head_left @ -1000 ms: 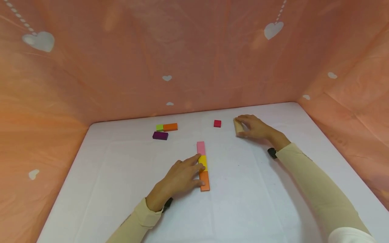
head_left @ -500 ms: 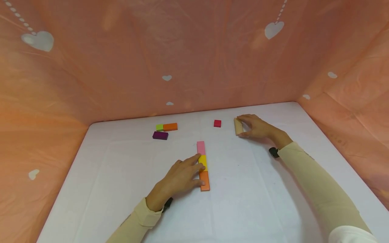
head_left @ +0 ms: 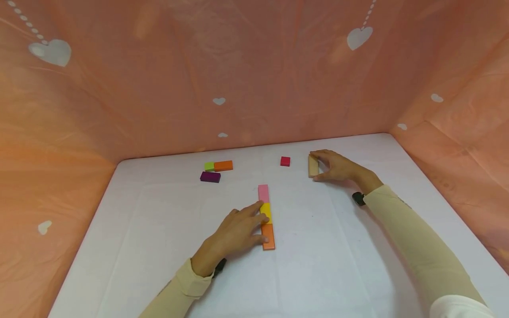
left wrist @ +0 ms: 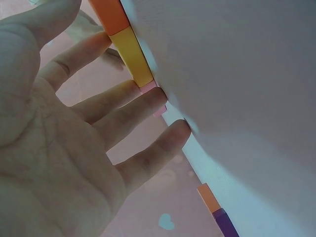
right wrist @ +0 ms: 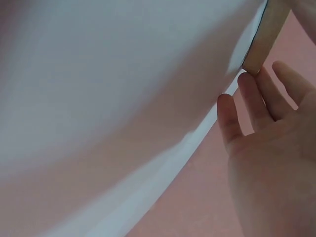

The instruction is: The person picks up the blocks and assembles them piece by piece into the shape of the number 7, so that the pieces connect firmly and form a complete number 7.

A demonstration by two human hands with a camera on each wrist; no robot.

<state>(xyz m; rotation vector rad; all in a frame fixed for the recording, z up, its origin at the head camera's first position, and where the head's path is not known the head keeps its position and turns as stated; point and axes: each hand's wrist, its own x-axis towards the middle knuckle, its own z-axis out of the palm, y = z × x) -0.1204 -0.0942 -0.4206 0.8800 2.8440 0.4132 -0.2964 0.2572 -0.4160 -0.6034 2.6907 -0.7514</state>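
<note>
In the head view, right of centre, the wooden block (head_left: 313,166) is pinched end to end by the right hand (head_left: 338,167); it has been turned slightly straighter, so a small adjustment is probably being made. Near the centre, the yellow block (head_left: 266,213) and orange block (head_left: 268,237), lined up below the pink block (head_left: 263,193), are touched by the left hand (head_left: 238,227).

In the left wrist view, its fingers are spread apart (nothing is gripped).

In the right wrist view, the wooden block's end is met by fingertips at upper right

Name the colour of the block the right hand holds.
The block is light tan, best seen in the head view.
</note>
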